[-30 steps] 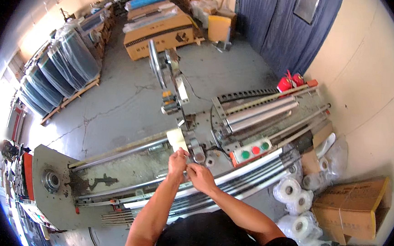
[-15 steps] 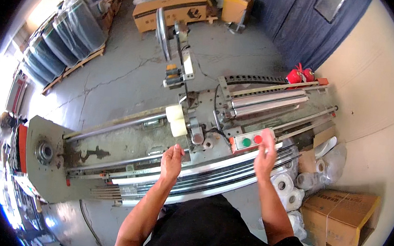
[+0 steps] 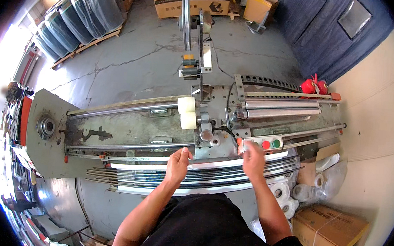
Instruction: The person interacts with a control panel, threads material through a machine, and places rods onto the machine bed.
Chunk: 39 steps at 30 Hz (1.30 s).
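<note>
My left hand (image 3: 177, 168) is closed, thumb pressed to the fingers, over the near edge of a long machine bed (image 3: 114, 126). Whatever it may pinch is too small to make out. Above the left end of a button box (image 3: 272, 139) hovers my right hand (image 3: 254, 161), its fingers smeared by motion. A red button (image 3: 266, 145) and a green button (image 3: 276, 143) show beside it. Beneath both hands, several thin dark rods (image 3: 221, 169) lie along a white tray. Two cream rollers (image 3: 188, 119) stand on the machine carriage beyond my left hand.
A reel wheel (image 3: 186, 24) rises on an arm behind the carriage. Silver rollers (image 3: 282, 110) lie right of it. Red fire extinguishers (image 3: 314, 85) stand by the wall. Wrapped white rolls (image 3: 281, 190) and a cardboard box (image 3: 331, 228) sit at the lower right. Plastic-wrapped rolls (image 3: 83, 12) line the far left.
My right hand has moved from the right part of the button box to its left end, uncovering a green button. My left hand remains closed near the carriage. The view has shifted.
</note>
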{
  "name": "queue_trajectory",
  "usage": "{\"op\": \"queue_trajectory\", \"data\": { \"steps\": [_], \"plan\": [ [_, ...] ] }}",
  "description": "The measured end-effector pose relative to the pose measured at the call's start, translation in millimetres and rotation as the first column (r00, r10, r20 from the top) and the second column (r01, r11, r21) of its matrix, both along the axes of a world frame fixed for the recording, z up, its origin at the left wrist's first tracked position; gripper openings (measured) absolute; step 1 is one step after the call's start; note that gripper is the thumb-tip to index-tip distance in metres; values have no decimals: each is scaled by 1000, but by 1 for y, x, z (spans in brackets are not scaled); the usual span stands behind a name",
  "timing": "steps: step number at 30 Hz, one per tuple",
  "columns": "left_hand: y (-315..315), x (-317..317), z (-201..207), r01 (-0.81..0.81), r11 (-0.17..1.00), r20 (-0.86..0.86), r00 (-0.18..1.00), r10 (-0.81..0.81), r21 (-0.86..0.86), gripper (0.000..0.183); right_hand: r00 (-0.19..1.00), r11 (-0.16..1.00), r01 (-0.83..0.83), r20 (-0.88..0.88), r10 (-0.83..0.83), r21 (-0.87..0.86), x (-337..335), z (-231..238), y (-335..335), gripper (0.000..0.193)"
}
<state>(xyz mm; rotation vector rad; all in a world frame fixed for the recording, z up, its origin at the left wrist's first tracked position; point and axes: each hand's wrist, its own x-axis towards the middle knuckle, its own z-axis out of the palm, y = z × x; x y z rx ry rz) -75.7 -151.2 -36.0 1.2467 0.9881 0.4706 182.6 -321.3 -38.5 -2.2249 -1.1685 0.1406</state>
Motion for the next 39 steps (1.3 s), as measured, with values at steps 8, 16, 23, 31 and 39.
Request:
{"op": "queue_trajectory", "data": {
  "steps": [8, 16, 23, 31, 39],
  "plan": [
    [-4, 6, -13, 48, 988, 73, 997, -38, -145, 46, 996, 946, 55, 86, -29, -321, -2, -131, 86, 49],
    [1, 11, -5, 152, 976, 34, 988, -148, -159, 50, 965, 946, 197, 221, -141, -256, 21, -166, 108, 20],
    [1, 15, -23, 175, 962, 51, 985, -168, -211, 50, 964, 812, 233, 236, -121, -535, 14, -154, 106, 21],
    [2, 11, -30, 157, 947, 155, 981, -117, -282, 46, 930, 901, -92, -361, -75, -424, -59, -37, 26, 30],
    [-2, 15, -32, 140, 951, 163, 982, -97, -275, 45, 952, 959, -160, -294, 87, -233, -86, 34, 101, 47]
  ]
}}
